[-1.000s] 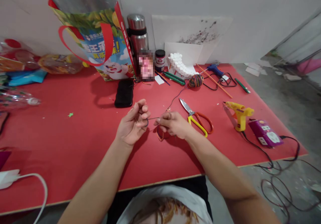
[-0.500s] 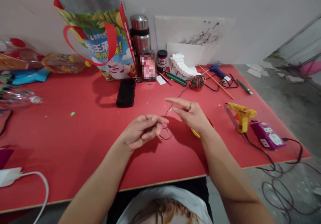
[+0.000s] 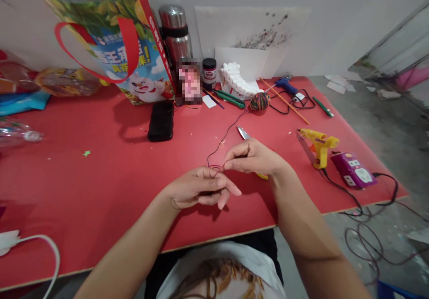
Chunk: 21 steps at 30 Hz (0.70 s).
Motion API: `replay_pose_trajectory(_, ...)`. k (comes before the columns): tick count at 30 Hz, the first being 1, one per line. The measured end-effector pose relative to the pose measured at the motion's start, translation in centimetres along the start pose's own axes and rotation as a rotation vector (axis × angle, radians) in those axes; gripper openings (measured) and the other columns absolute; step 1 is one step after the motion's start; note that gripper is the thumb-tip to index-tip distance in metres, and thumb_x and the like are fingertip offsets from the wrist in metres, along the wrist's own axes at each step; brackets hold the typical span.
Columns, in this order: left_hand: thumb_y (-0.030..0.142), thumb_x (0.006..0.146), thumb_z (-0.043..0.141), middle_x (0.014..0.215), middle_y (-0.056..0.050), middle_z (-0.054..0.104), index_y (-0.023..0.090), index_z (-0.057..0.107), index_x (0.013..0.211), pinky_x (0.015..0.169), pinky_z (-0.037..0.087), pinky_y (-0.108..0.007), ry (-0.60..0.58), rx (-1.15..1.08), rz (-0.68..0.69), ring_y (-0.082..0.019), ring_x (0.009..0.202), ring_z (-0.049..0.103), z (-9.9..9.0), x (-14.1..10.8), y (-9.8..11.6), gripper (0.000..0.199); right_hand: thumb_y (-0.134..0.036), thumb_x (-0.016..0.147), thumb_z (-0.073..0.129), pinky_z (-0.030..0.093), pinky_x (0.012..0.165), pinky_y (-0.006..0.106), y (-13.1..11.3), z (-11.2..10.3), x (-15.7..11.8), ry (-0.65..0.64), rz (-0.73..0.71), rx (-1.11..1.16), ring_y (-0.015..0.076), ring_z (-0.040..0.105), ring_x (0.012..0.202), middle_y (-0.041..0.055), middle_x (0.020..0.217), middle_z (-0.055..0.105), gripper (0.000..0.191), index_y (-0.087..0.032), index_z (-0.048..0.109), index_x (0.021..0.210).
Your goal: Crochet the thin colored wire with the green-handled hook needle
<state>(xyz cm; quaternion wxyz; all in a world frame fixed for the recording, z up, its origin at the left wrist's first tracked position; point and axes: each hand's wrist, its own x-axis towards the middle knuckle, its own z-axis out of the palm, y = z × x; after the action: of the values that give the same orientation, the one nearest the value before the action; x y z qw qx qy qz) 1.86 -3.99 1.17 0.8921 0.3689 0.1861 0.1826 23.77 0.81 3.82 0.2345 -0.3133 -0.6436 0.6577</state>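
A thin multicoloured yarn [image 3: 229,129] runs from the yarn ball [image 3: 259,102] across the red table to my hands. My left hand [image 3: 204,187] is palm inward with thumb and index finger pinched on the yarn, its other fingers loosely spread. Just right of and above it, my right hand [image 3: 250,157] pinches a reddish stretch of the same yarn between thumb and fingertips. Scissors lie partly under my right hand, with the blades [image 3: 243,132] above it and the yellow handle [image 3: 262,176] below.
Across the back stand a printed bag [image 3: 117,44], a steel flask [image 3: 177,35] and a dark jar [image 3: 209,73]. A black phone [image 3: 161,121] lies left of centre. To the right are a yellow glue gun [image 3: 320,147], a purple box [image 3: 355,169] and cables.
My right hand has come down to my left and closed on the yarn. The loop that hung by my left fingers is drawn up between the hands. The view has shifted slightly.
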Motion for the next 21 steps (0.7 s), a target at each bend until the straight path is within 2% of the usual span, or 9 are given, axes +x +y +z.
replay_pose_trajectory(3, 0.038, 0.097, 0.067, 0.071, -0.009, 0.067, 0.012, 0.082, 0.11, 0.045, 0.018, -0.019, 0.038, 0.009, 0.094, -0.002, 0.046, 0.032, 0.0, -0.1, 0.0, 0.033, -0.037, 0.089, 0.074, 0.02, 0.039, 0.021, 0.4, 0.1, 0.4, 0.159, 0.016, 0.14, 0.004, 0.03, 0.04, -0.0094, 0.048, 0.043, 0.024, -0.013, 0.076, 0.089)
replay_pose_trajectory(6, 0.037, 0.097, 0.066, 0.076, -0.008, 0.066, 0.013, 0.081, 0.11, 0.044, 0.02, -0.017, 0.136, -0.016, 0.157, -0.003, 0.049, 0.037, -0.2, 0.0, 0.1, 0.031, -0.037, 0.088, 0.074, 0.018, 0.038, 0.021, 0.7, 0.6, 1.1, 0.36, -0.031, 0.23, 0.0033, 0.024, 0.038, -0.0114, 0.045, 0.037, 0.023, -0.014, 0.073, 0.085)
replay_pose_trajectory(8, 0.038, 0.097, 0.066, 0.075, -0.008, 0.065, 0.012, 0.082, 0.106, 0.042, 0.021, -0.017, 0.171, -0.034, 0.166, -0.004, 0.048, 0.039, -0.3, 0.0, 0.1, 0.031, -0.037, 0.086, 0.075, 0.016, 0.038, 0.021, 0.7, 0.8, 1.3, 0.445, -0.032, 0.255, 0.0033, 0.022, 0.038, -0.0123, 0.044, 0.035, 0.023, -0.014, 0.072, 0.085)
replay_pose_trajectory(12, 0.037, 0.097, 0.067, 0.069, -0.006, 0.064, 0.013, 0.083, 0.103, 0.043, 0.025, -0.014, 0.192, -0.071, 0.29, -0.002, 0.046, 0.035, -0.3, 0.0, 0.2, 0.029, -0.039, 0.083, 0.076, 0.016, 0.037, 0.021, 0.6, 0.9, 1.3, 0.44, 0.014, 0.233, 0.0034, 0.024, 0.038, -0.0114, 0.046, 0.037, 0.025, -0.014, 0.071, 0.082)
replay_pose_trajectory(14, 0.035, 0.095, 0.07, 0.069, -0.004, 0.063, 0.014, 0.082, 0.107, 0.042, 0.027, -0.012, 0.247, -0.106, 0.365, -0.001, 0.046, 0.035, -0.3, 0.0, 0.4, 0.027, -0.041, 0.083, 0.076, 0.018, 0.037, 0.022, 0.6, 1.0, 1.4, 0.442, 0.014, 0.208, 0.0036, 0.026, 0.038, -0.0106, 0.047, 0.039, 0.026, -0.015, 0.071, 0.081)
replay_pose_trajectory(18, 0.032, 0.089, 0.077, 0.082, -0.004, 0.069, 0.016, 0.081, 0.114, 0.041, 0.032, -0.009, 0.409, -0.164, 0.51, 0.0, 0.047, 0.037, -0.4, 0.2, 0.9, 0.03, -0.042, 0.084, 0.074, 0.021, 0.038, 0.023, 0.7, 1.5, 1.5, 0.513, -0.021, 0.076, 0.0047, 0.03, 0.038, -0.0094, 0.048, 0.043, 0.026, -0.016, 0.072, 0.08)
replay_pose_trajectory(21, 0.032, 0.087, 0.079, 0.094, -0.006, 0.072, 0.016, 0.08, 0.116, 0.038, 0.032, -0.008, 0.496, -0.19, 0.557, 0.0, 0.05, 0.041, -0.9, 0.7, 1.0, 0.033, -0.039, 0.086, 0.073, 0.027, 0.043, 0.024, 0.6, 2.1, 1.4, 0.555, -0.06, -0.074, 0.0061, 0.036, 0.044, -0.0066, 0.052, 0.049, 0.023, -0.016, 0.074, 0.081)
